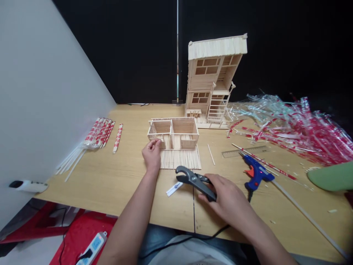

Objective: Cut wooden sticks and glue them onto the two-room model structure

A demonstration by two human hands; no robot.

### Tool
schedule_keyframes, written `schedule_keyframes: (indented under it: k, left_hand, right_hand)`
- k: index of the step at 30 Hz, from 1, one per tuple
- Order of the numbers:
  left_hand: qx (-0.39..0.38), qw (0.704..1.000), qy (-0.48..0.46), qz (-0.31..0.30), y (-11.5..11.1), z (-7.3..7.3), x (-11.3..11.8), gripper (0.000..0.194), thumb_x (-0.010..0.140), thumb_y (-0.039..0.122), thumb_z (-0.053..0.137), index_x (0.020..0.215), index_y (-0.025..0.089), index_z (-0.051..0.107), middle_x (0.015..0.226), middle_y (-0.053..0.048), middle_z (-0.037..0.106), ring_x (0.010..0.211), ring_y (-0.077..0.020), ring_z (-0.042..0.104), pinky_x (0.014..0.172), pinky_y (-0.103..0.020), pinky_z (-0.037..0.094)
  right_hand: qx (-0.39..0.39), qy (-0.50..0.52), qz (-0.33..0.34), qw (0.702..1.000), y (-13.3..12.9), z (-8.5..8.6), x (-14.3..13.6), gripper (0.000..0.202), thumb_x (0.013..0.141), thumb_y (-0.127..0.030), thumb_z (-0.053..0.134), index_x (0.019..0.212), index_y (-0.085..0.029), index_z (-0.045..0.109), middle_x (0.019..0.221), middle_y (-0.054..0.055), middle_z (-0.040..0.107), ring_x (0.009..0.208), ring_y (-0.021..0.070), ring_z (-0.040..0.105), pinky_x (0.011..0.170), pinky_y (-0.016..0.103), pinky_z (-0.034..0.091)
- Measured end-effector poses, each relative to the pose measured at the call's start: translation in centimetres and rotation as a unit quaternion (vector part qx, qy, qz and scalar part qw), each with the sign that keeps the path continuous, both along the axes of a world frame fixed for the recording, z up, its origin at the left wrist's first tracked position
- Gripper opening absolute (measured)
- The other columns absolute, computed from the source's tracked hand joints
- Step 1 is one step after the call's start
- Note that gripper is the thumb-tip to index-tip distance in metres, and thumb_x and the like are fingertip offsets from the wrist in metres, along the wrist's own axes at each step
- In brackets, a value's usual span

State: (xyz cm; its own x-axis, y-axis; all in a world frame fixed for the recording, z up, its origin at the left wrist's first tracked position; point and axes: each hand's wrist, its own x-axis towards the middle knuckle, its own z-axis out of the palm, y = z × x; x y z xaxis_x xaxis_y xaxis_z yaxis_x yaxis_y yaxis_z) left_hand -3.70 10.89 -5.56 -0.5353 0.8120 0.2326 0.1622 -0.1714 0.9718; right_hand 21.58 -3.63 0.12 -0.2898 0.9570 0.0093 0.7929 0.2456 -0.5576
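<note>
My left hand (152,154) is closed in a pinch at the front left of a small roofless house model (171,127) made of thin wooden sticks. What its fingertips hold, if anything, is too small to make out. The model has two rooms and a slatted stick floor (180,160) that reaches out toward me. Grey-black pruning shears (196,183) are gripped in my right hand (227,197), the hooked jaw pointing left above the table. Below that jaw lies a small white ruler (174,188). A single loose stick (211,154) rests right of the model.
Behind stands a taller stick house (212,81). At right are a blue glue gun (256,173), a clear ruler (244,151), crumpled wrappers (298,129) and a green object (331,176). Wrapped chopsticks (99,132) lie left. A power strip (92,248) sits on a red stool (74,235).
</note>
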Motion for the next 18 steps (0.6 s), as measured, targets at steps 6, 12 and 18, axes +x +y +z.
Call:
schedule_keyframes:
  k: [6, 12, 18]
  left_hand:
    - [0.005, 1.000, -0.005, -0.009, 0.1, 0.2, 0.0, 0.021, 0.076, 0.034, 0.071, 0.083, 0.014, 0.075, 0.081, -0.005, 0.074, 0.076, -0.0180, 0.066, 0.070, -0.026, 0.050]
    - [0.008, 1.000, -0.016, -0.025, 0.0, 0.6, 0.0, 0.017, 0.077, 0.031, 0.069, 0.080, 0.015, 0.075, 0.079, -0.004, 0.073, 0.077, -0.0183, 0.066, 0.071, -0.026, 0.050]
    - [0.009, 0.999, -0.023, -0.027, -0.2, 0.7, 0.0, 0.016, 0.076, 0.031, 0.069, 0.078, 0.016, 0.074, 0.074, -0.003, 0.070, 0.072, -0.0168, 0.062, 0.066, -0.024, 0.047]
  right_hand:
    - [-0.015, -0.090, 0.147, 0.985, -0.5, -0.9, -0.4, 0.057, 0.067, -0.040, 0.088, 0.114, -0.020, 0.062, 0.103, 0.009, 0.065, 0.096, 0.0300, 0.060, 0.084, 0.042, 0.048]
    - [0.053, -0.097, 0.180, 0.977, 0.0, -1.6, -1.4, 0.082, 0.054, -0.052, 0.092, 0.121, -0.019, 0.059, 0.114, 0.014, 0.062, 0.103, 0.0338, 0.057, 0.090, 0.048, 0.049]
    - [0.103, -0.111, 0.201, 0.968, 0.1, -2.6, -1.1, 0.103, 0.058, -0.061, 0.086, 0.141, -0.015, 0.047, 0.130, 0.020, 0.057, 0.123, 0.0398, 0.051, 0.107, 0.056, 0.039]
